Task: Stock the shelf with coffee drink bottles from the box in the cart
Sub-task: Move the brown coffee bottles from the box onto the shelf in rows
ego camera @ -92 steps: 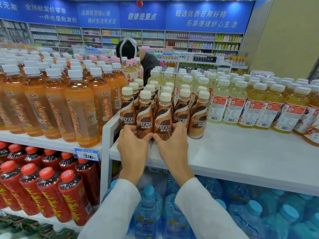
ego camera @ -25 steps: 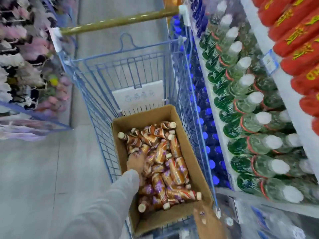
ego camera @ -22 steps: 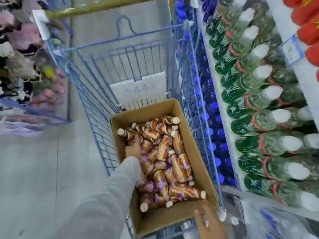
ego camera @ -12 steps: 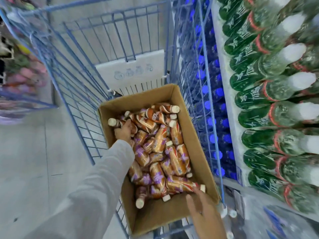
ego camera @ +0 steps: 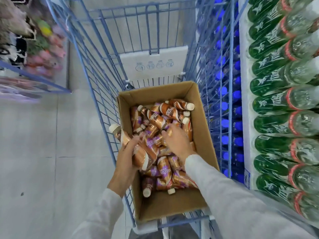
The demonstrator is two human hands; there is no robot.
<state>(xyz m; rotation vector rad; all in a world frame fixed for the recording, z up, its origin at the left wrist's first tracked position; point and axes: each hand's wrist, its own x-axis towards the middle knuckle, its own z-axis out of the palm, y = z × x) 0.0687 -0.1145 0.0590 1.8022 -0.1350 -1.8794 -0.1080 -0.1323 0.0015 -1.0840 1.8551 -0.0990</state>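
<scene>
Left hand has lifted coffee bottles over the box's 9 o'clock wall, grip closed round them; right hand has come in, grip wide over the pile at centre, so a shelf load is nearly gathered

Coffee drink bottles: partly legible "NESCAFE" lettering on the brown labels. White cart placard: four round pictograms. Green bottles: white characters, too blurred to read.

Bottles in box in cart
</scene>
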